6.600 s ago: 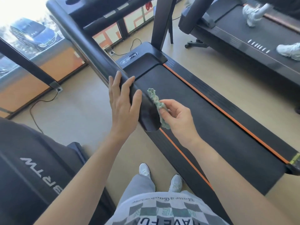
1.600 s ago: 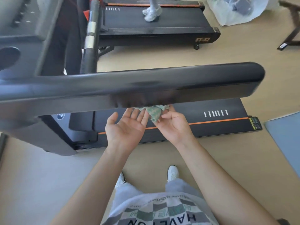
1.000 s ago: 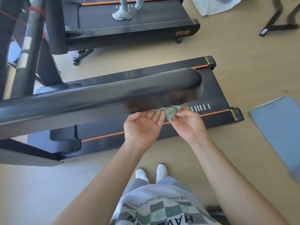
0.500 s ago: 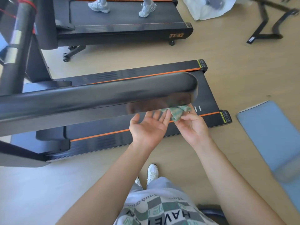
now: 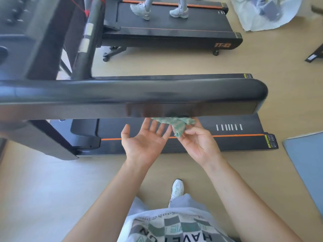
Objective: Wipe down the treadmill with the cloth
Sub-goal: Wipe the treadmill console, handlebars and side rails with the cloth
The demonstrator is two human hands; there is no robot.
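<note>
The green-and-white crumpled cloth [image 5: 175,124] is sitting bunched against the underside of the glossy black handrail [image 5: 139,96] of the black treadmill [image 5: 227,144], near the rail's rounded free end, and the right hand [image 5: 197,145] is pinching its lower corner between thumb and curled fingers. The left hand [image 5: 146,140] is lying palm up just beside the cloth, fingers straight and spread, holding nothing; whether its fingertips are touching the rail's lower edge cannot be told. The step in hand appears to be wiping the rail's underside, and doing it well is probably calling for a flatter cloth: as a small wad pinched by one corner it is meeting the rail along a narrow strip, so spreading it over the fingers and pressing upward would be covering more with each pass. Long overlapping strokes out to the rounded end and round its lip would be leaving fewer gaps, and the free left hand could be steadying the rail. Underneath, the dark running belt [image 5: 253,127] with its orange side stripe is lying apart from both hands, and across the pale floor [image 5: 52,189] a second black treadmill [image 5: 174,32] is carrying another person's white trainers [image 5: 179,12].
</note>
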